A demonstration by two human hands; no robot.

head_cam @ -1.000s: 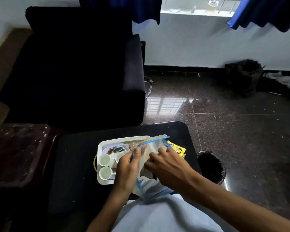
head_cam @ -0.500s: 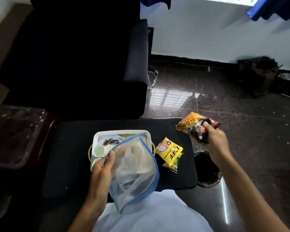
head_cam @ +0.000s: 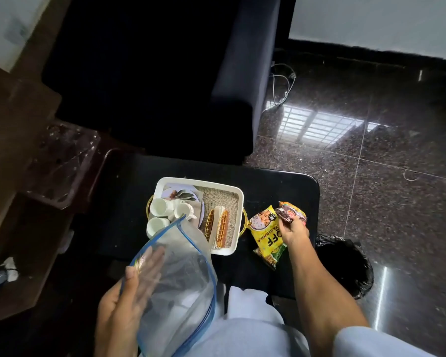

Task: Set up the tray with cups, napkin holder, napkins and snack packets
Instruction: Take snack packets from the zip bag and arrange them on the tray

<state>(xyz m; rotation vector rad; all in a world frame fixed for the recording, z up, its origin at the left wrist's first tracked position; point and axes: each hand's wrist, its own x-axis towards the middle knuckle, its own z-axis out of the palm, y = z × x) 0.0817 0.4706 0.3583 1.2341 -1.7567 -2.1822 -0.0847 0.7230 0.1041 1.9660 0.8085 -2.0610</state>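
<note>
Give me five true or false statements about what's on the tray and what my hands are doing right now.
1. The right hand holds a dark snack packet. True.
2. The yellow snack packet lies inside the tray. False: it lies on the black table, right of the tray.
3. The left hand holds a clear zip bag. True.
4. The napkin holder stands on the floor. False: it is in the tray.
5. The white cups sit in the tray's left part. True.
</note>
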